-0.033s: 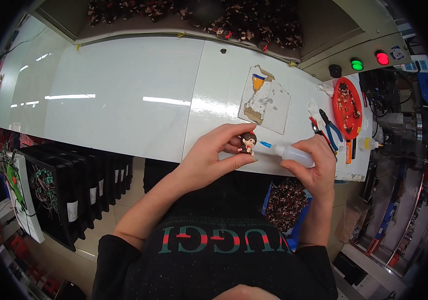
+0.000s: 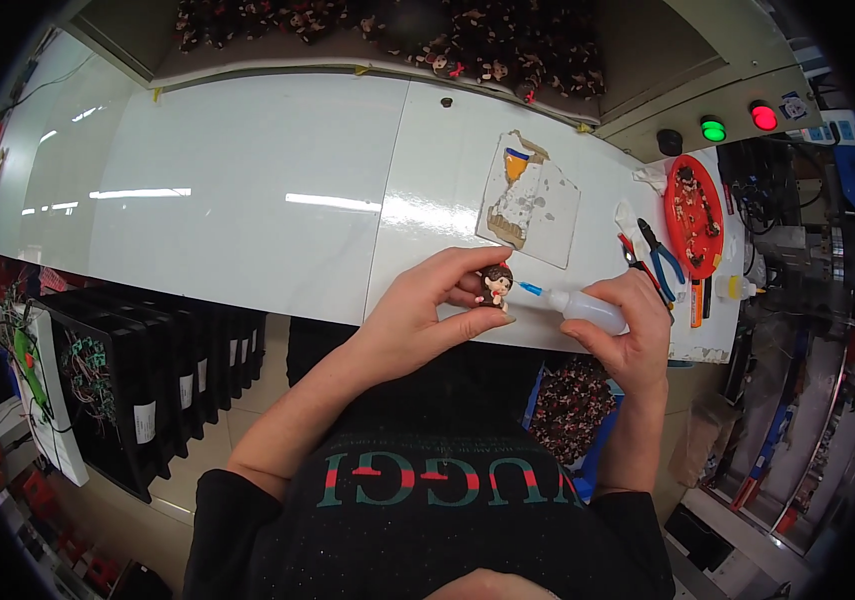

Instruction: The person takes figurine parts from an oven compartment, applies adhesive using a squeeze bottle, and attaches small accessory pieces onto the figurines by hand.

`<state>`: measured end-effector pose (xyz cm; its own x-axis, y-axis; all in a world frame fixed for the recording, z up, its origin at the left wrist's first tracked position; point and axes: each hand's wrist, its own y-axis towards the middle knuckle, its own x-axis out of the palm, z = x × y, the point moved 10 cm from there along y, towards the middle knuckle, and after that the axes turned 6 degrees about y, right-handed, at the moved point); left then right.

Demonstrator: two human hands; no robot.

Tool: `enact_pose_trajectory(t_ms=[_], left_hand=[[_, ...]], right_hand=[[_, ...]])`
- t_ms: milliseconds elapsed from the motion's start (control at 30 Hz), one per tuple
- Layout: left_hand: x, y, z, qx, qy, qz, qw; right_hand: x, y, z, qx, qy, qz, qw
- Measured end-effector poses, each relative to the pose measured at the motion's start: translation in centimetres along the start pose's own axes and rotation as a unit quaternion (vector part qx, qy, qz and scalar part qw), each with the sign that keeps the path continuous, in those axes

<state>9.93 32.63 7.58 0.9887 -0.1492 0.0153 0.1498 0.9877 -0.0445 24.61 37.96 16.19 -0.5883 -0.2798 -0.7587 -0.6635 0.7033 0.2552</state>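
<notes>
Between the thumb and fingers of my left hand (image 2: pixel 416 312) is a small doll figurine (image 2: pixel 496 286) with brown hair, a pale face and a bit of red on top. My right hand (image 2: pixel 634 325) is wrapped round a translucent white squeeze bottle (image 2: pixel 593 312). The bottle lies sideways, and its blue needle tip (image 2: pixel 531 288) points left at the figurine, with a small gap that looks open between them. Both hands are over the front edge of the white table (image 2: pixel 428 200).
Beyond my hands lies a stained clear plate (image 2: pixel 548 215) with torn cardboard. To the right are pliers (image 2: pixel 664 262) and a red oval basket (image 2: pixel 693 215) of small parts. Many figurines (image 2: pixel 478 65) fill the far cabinet. A blue bin (image 2: pixel 573 410) of parts stands below the table edge.
</notes>
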Motion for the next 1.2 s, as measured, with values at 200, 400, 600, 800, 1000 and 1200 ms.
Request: enact_pose_trajectory(t_ms=[200, 400, 600, 800, 1000, 1200], left_hand=[[0.1, 0.0, -0.3, -0.016, -0.029, -0.003, 0.999], [0.2, 0.0, -0.3, -0.019, -0.034, -0.003, 0.999], [0.2, 0.0, -0.5, -0.022, -0.037, -0.002, 0.999], [0.2, -0.1, -0.5, -0.029, -0.050, -0.002, 0.998], [0.4, 0.0, -0.1, -0.011, -0.060, -0.003, 0.998], [1.0, 0.1, 0.0, -0.028, -0.074, -0.023, 0.997]], right_hand=[[0.1, -0.2, 0.5, 0.016, 0.014, 0.002, 1.000], [0.1, -0.4, 1.4, 0.039, 0.055, 0.011, 0.998], [0.2, -0.2, 1.3, 0.033, 0.051, 0.005, 0.998], [-0.4, -1.5, 3.3, 0.095, 0.166, 0.034, 0.981], [-0.1, -1.0, 7.1, 0.176, 0.196, 0.101, 0.959], [1.5, 0.6, 7.0, 0.163, 0.058, 0.045, 0.984]])
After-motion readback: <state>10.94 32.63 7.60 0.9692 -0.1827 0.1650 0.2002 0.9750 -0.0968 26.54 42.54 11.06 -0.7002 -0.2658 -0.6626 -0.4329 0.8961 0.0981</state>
